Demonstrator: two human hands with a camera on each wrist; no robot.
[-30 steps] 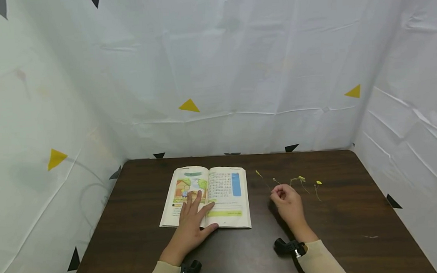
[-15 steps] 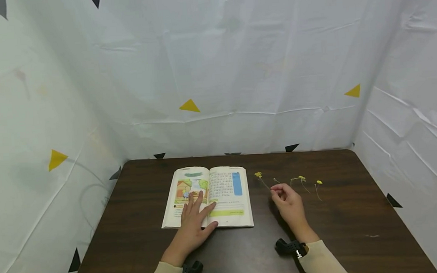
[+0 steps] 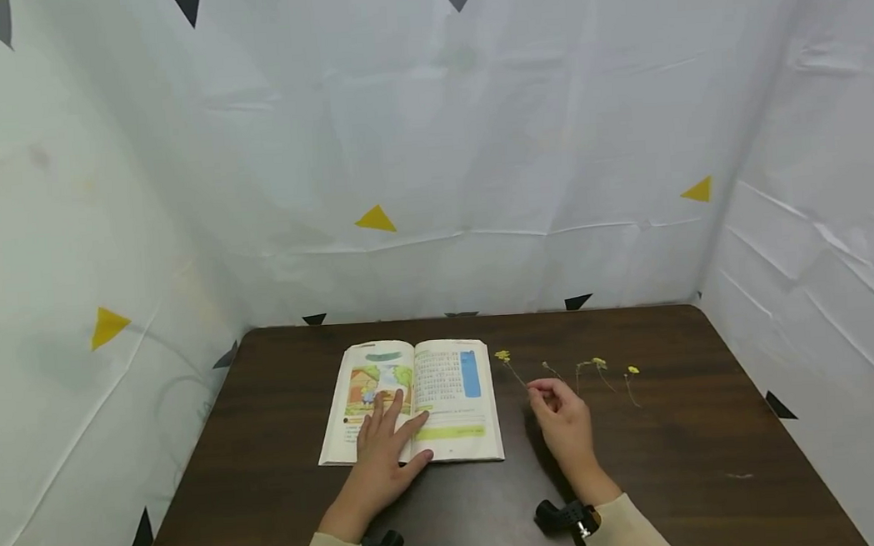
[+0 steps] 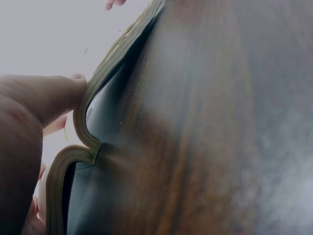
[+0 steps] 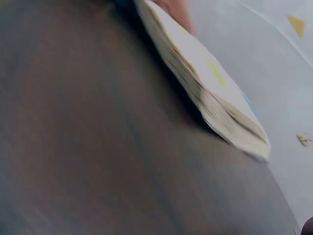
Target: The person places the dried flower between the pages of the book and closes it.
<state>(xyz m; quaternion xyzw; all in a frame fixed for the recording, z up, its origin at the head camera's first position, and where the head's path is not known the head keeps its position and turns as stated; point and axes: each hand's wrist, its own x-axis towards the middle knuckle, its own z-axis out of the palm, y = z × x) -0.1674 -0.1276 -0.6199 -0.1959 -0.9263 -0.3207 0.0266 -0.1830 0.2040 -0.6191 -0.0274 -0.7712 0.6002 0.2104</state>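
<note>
An open book [image 3: 458, 447] with a coloured picture on its left page lies on the table. My left hand [image 3: 379, 464] rests across both pages near the spine, fingers spread. In the left wrist view, the left thumb [image 4: 49, 95] lies at the lower edge of the book [image 4: 100, 73]. To the right of the book, my right hand [image 3: 567, 428] pinches the thin stem of a yellow flower [image 3: 503, 357]. The flower head points up and left, near the book's right edge. In the right wrist view, that flower [image 5: 303, 140] shows beyond the book's corner, and most of the right hand is out of view.
Several small yellow wildflowers [image 3: 599, 363] on thin stems lie in a loose row right of the right hand. The dark wooden table [image 3: 717, 423] ends at a white sheet wall [image 3: 482, 278], with sheets on both sides too.
The right hand has moved slightly left, bringing the flower closer to the book; its yellow head has turned to show more. The left hand stays on the pages. The whole head view has shifted slightly.
</note>
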